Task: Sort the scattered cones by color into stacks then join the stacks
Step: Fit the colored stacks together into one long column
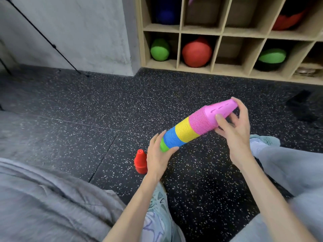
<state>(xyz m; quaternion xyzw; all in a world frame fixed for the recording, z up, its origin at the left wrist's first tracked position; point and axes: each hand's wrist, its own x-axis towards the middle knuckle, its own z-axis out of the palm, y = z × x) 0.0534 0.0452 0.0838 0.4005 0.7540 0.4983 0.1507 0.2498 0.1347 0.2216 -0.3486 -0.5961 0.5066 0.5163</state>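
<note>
Nearest: grey trouser legs (pixel 43 198) and a pale sneaker (pixel 160 212) on speckled black rubber flooring (pixel 87 110). Just beyond, left hand (pixel 158 154) cupping the wide green end of the joined cone stack (pixel 195 126), thumb and fingers curled round the rim. Partly hidden behind that hand, touching the floor: a red cone stack (pixel 140 161), upright and apart from the rest. Held off the floor, tilted up to the right: green, blue, yellow, then pink bands nested as one column. At the narrow pink tip, right hand (pixel 234 126), fingers spread, thumb pressed to the cone's side, fingertips curled over the top.

Judged to be the joining step, nearly done, with only red left out. Next likely calls for turning the column upright and lowering its open green base squarely over the red tip, or freeing one hand to fetch the red.

Farthest: wooden cubby shelf (pixel 180 30) holding green and red balls, grey wall, a dark tripod leg (pixel 43 35).
</note>
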